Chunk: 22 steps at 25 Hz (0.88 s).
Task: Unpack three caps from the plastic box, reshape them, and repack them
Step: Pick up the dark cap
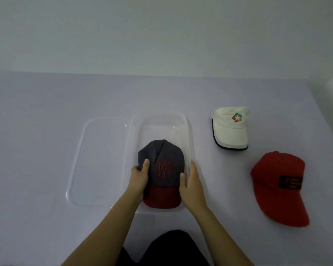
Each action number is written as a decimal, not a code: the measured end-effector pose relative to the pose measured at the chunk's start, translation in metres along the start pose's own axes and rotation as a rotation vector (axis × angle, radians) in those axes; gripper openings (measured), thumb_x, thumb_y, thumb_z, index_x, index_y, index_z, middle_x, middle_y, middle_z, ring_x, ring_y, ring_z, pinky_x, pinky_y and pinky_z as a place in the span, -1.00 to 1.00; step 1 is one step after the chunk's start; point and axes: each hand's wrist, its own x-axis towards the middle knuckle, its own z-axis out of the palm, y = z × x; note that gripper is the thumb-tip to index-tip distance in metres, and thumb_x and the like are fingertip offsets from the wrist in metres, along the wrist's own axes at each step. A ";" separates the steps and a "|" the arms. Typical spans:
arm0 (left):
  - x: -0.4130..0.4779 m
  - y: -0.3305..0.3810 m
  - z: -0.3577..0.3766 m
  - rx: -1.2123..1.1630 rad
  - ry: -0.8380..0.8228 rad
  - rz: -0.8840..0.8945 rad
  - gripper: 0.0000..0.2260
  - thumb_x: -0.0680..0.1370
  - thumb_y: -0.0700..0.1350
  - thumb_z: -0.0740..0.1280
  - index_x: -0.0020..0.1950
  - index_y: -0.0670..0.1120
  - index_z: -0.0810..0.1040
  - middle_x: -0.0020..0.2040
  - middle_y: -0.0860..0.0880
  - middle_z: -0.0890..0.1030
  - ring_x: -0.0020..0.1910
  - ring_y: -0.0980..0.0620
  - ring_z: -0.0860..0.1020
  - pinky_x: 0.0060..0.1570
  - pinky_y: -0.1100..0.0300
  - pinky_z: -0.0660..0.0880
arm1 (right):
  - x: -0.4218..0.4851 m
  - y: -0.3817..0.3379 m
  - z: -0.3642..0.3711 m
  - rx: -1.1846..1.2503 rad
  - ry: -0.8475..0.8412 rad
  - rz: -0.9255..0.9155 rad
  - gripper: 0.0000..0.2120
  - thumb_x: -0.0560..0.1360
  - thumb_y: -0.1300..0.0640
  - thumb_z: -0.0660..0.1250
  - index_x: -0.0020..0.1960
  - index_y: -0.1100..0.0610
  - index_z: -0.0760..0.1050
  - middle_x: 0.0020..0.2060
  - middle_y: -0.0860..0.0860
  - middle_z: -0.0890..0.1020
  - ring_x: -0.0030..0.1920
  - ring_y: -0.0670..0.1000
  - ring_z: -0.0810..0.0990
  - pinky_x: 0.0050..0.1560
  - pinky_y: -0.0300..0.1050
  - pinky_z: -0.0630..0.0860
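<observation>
A grey cap with a dark red brim (164, 167) sits in the near end of the clear plastic box (161, 121), brim toward me. My left hand (139, 177) grips its left side, thumb on the crown. My right hand (190, 181) holds its right side, fingers stretched along the box wall. A white cap with a colourful logo (231, 129) lies on the table to the right of the box. Nearer and further right lies a red cap with a black patch (277, 185).
The box's clear lid (96, 160) lies flat on the table, touching the box's left side. A pale cloth covers the table (46, 131). A plain wall rises behind the far edge. My dark-clothed lap (167, 248) shows at the bottom.
</observation>
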 end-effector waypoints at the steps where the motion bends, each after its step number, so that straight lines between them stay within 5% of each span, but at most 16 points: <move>1: 0.001 -0.001 0.003 0.082 0.027 0.031 -0.45 0.58 0.17 0.16 0.39 -0.21 0.27 0.32 -0.21 0.45 0.21 -0.18 0.46 0.14 0.01 0.41 | 0.000 0.001 0.002 0.015 0.000 0.013 -0.48 0.62 0.18 0.07 0.52 0.13 -0.04 0.46 0.11 0.28 0.40 0.07 0.33 0.24 -0.28 0.22; 6: -0.010 -0.005 0.018 0.518 0.289 0.367 -0.51 0.64 -0.13 0.07 0.52 -0.24 0.00 0.44 -0.31 0.22 0.35 -0.31 0.29 0.33 -0.11 0.23 | 0.000 -0.001 0.003 0.032 0.038 0.032 -0.46 0.60 0.31 0.05 0.52 0.11 -0.03 0.37 0.12 0.40 0.28 0.07 0.44 0.12 -0.32 0.27; 11: -0.018 -0.022 0.014 0.559 0.104 0.460 -0.42 0.61 0.13 0.08 0.55 -0.03 -0.04 0.56 -0.13 0.04 0.51 -0.12 0.10 0.45 -0.02 0.09 | -0.001 -0.001 0.004 0.075 0.043 0.039 -0.48 0.61 0.26 0.04 0.52 0.10 -0.01 0.43 0.08 0.33 0.36 0.06 0.38 0.19 -0.28 0.25; 15: -0.010 -0.022 0.007 0.610 0.030 0.451 -0.35 0.60 0.09 0.16 0.55 -0.03 -0.12 0.57 -0.12 -0.08 0.53 -0.12 0.03 0.46 -0.02 0.07 | 0.002 0.000 0.003 0.104 0.013 0.061 -0.50 0.62 0.19 0.04 0.52 0.07 0.00 0.44 0.08 0.32 0.37 0.07 0.37 0.26 -0.17 0.30; 19: -0.029 -0.004 0.016 0.613 0.163 0.408 -0.37 0.60 0.06 0.14 0.56 -0.09 -0.08 0.57 -0.16 -0.03 0.53 -0.17 0.06 0.46 -0.07 0.09 | 0.001 -0.004 -0.018 0.260 -0.113 0.075 -0.42 0.61 0.00 0.11 0.53 0.08 -0.07 0.52 0.03 0.12 0.49 0.01 0.14 0.32 -0.25 0.11; 22: -0.075 0.008 0.053 0.488 0.304 0.589 -0.44 0.61 0.00 0.15 0.54 -0.11 0.03 0.55 -0.09 0.11 0.52 -0.06 0.12 0.45 0.07 0.11 | -0.003 -0.005 -0.060 0.408 0.056 0.033 -0.52 0.61 0.05 0.13 0.49 0.02 0.10 0.43 -0.04 0.26 0.41 -0.07 0.25 0.31 -0.24 0.22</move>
